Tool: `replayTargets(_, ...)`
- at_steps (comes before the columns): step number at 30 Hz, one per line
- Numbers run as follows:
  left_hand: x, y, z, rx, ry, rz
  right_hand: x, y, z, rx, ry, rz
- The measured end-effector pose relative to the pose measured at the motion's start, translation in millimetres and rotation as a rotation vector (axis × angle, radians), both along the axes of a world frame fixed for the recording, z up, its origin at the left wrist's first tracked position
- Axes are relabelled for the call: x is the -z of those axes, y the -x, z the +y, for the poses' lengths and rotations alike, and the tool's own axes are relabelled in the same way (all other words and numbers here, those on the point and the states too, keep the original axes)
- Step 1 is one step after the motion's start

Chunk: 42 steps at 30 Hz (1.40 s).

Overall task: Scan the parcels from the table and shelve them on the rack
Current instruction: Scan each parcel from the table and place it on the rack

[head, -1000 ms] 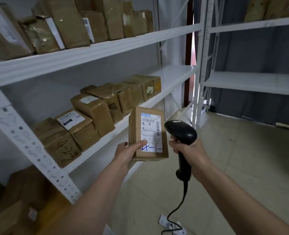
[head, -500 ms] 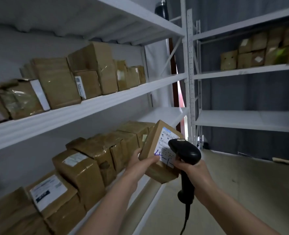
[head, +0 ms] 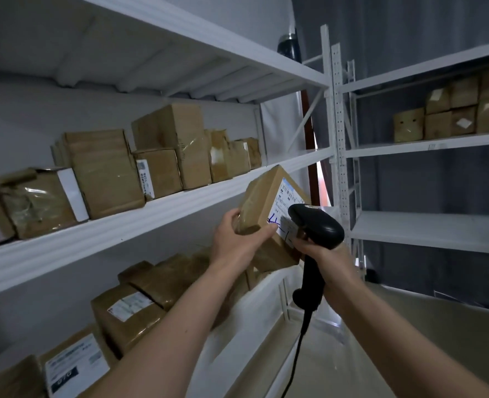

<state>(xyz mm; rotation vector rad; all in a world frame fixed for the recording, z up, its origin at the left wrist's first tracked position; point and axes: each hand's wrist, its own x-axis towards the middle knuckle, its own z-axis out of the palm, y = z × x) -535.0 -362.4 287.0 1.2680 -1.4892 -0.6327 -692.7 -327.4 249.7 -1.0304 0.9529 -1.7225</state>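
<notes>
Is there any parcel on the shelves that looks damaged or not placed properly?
Yes. On the middle shelf, the leftmost taped parcel looks crumpled, its wrapping wrinkled and one flap raised. The other boxes stand fairly orderly. The parcel in the left hand looks intact.

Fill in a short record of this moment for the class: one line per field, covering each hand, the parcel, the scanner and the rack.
left hand: grips the parcel's near corner
right hand: wrapped round the scanner's handle
parcel: brown box, tilted, held up off the shelves, white label with blue handwriting facing the scanner
scanner: black, corded, head close against the label
rack: white metal shelves, brown parcels lined up on the middle and lower levels
task stage: parcel not yet shelved
</notes>
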Motion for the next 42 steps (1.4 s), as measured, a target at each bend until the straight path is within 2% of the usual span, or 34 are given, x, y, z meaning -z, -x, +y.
replayTargets(7,-35.9,32.2,-54.2,-0.082,0.089,-0.122,-23.4,31.8,-70.0,-0.082,0.082,-0.020)
replayTargets(10,-56.7,62.4,-88.7,-0.171,0.130,-0.250,-40.5,57.7,-113.6,-0.102,0.130,0.005)
replayTargets(15,-98.6,113.5,-151.1,-0.258,0.321,-0.407,-78.9,109.1,-193.3,-0.152,0.187,0.031)
replayTargets(19,-132.0,144.8,-197.3,-0.285,0.411,-0.439,-110.3,140.1,-254.3,-0.156,0.171,-0.039)
replayTargets(23,-160.5,166.9,-236.7,-0.387,0.491,-0.565,-129.9,148.2,-306.7,-0.241,0.156,-0.126)
replayTargets(29,-176.4,171.0,-282.0,-0.569,0.416,-0.705,-137.4,134.3,-366.8,-0.319,0.042,-0.229)
replayTargets(34,-171.3,159.7,-302.0,-0.726,0.319,-0.841,-133.2,117.2,-398.9,-0.342,-0.026,-0.155)
replayTargets(38,-164.4,152.2,-312.1,-0.854,0.245,-1.026,-129.0,105.6,-408.8,-0.350,-0.052,-0.097)
replayTargets(42,-160.7,156.0,-323.2,-0.854,0.245,-1.114,-126.1,103.0,-413.9,-0.362,-0.053,-0.080)
